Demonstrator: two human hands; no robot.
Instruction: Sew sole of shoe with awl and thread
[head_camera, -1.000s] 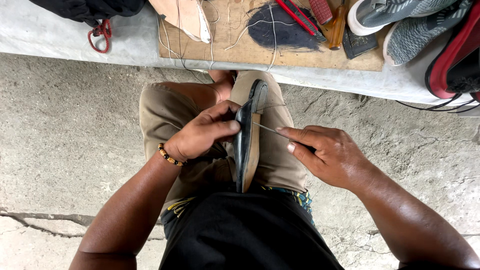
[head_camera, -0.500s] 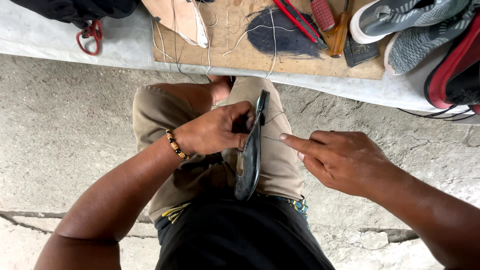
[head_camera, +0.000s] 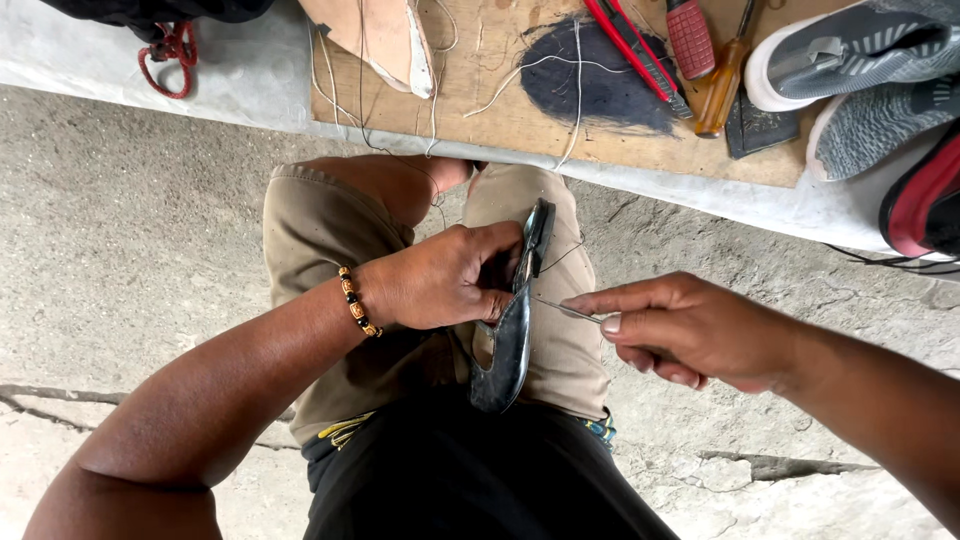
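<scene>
fingers of right hand (head_camera: 700, 335) pinch thin metal awl (head_camera: 568, 309) into black leather shoe (head_camera: 508, 330); left hand (head_camera: 440, 278) clamps shoe edge-up on thigh, steadying it.

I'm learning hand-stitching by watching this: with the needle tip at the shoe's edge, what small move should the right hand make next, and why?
Probably push the thin metal needle further through the edge of the glossy black leather shoe. The right hand pinches it with its tip right at the shoe's edge, while the left hand braces the shoe on edge on the lap, so the shoe looks steadied for a stitch.
</scene>
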